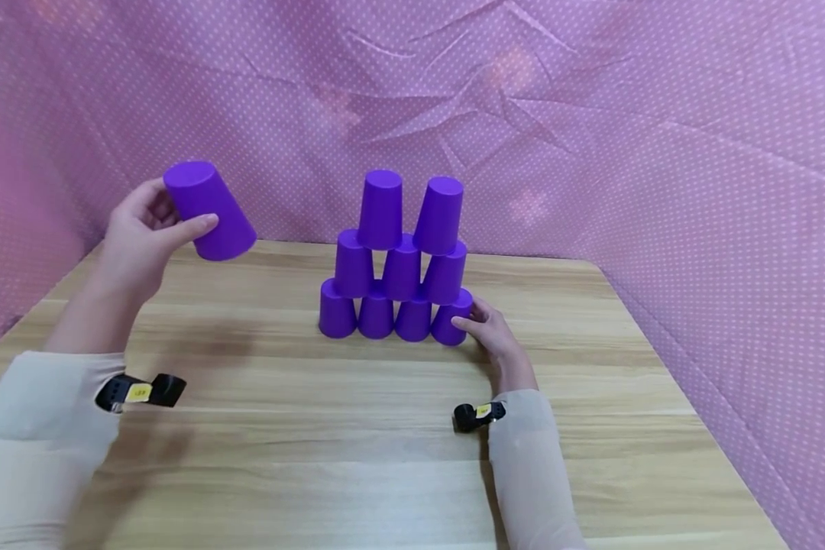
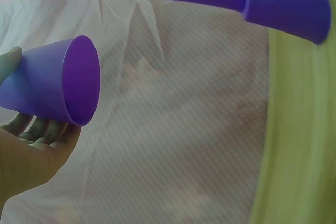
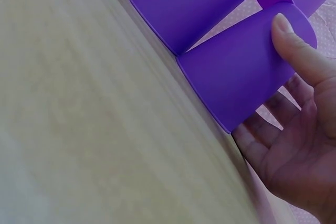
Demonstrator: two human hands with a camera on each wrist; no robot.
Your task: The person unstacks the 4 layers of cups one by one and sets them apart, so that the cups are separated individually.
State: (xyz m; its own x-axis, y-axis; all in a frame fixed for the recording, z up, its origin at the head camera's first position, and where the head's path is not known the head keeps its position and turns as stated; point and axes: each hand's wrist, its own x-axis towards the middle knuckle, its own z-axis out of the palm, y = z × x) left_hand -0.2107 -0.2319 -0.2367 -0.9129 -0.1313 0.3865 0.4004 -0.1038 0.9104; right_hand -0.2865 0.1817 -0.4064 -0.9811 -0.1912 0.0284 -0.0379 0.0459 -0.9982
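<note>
My left hand grips a purple cup in the air, left of the stack, thumb on its near side and fingers behind. The cup is tilted with its base up; its open mouth shows in the left wrist view. Upside-down purple cups form a stepped stack: two on top, three in the middle, several along the bottom. At the right end of the bottom row, my right hand holds the last cup, its thumb on the front and fingers round the far side.
The stack stands on a wooden table toward its back edge. Pink dotted cloth hangs behind the table and along both sides. Each wrist wears a small black camera on a band.
</note>
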